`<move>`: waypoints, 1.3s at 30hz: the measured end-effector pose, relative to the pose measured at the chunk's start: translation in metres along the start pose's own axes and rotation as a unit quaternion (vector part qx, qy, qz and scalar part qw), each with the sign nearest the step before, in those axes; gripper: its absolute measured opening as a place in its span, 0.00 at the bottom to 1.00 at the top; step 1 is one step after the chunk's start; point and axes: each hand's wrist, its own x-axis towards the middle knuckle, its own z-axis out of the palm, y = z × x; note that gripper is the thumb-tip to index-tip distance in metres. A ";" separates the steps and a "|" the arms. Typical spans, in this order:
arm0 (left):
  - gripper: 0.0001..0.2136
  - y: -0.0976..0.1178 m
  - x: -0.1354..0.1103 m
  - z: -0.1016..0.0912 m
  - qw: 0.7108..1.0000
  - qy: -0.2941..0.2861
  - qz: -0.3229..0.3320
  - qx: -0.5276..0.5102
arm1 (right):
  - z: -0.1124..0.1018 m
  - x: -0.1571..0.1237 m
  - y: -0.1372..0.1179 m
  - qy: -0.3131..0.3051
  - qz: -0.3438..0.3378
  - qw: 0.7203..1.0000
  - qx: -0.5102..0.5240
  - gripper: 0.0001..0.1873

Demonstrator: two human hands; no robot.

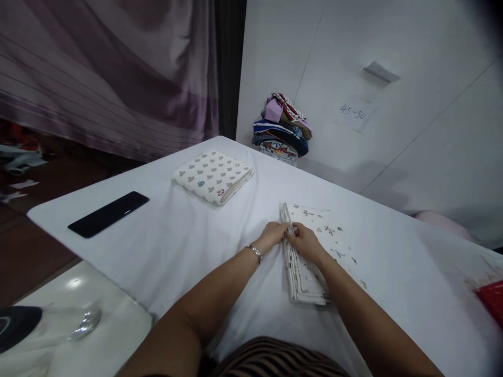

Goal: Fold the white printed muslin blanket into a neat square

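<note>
A folded white cloth with small dark prints (314,246) lies on the white table (188,241) in front of me. My left hand (273,234), with a bracelet on the wrist, pinches the cloth's folded left edge. My right hand (304,242) meets it at the same spot, fingers closed on that edge and resting on the cloth. Farther off to the left sits a second folded cloth, cream with grey mouse-head prints (213,175), untouched.
A black phone (108,213) lies near the table's left edge. A pile of coloured fabrics (283,128) stands at the far edge against the wall. Something red (493,301) shows at the right. A low white surface with a dark object (18,324) is at the lower left.
</note>
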 end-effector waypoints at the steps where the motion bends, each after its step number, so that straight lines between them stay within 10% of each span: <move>1: 0.19 -0.001 0.001 0.001 1.000 0.002 0.000 -0.009 | 0.000 0.000 0.000 0.000 -0.003 1.000 0.002 0.17; 20: 0.19 -0.002 0.003 -0.001 0.994 0.048 0.023 0.095 | -0.007 -0.011 0.001 -0.061 -0.065 0.995 0.043 0.14; 29: 0.11 0.006 0.001 -0.008 0.985 0.074 0.018 0.153 | -0.017 -0.087 0.011 -0.055 -0.183 0.982 0.009 0.15; 35: 0.10 0.009 0.003 -0.006 0.989 0.054 0.002 0.136 | -0.067 -0.090 0.094 0.143 0.055 0.985 -0.077 0.21; 39: 0.11 0.014 0.002 -0.007 0.991 0.051 -0.015 0.122 | -0.077 -0.072 0.131 0.079 0.190 0.977 -0.062 0.32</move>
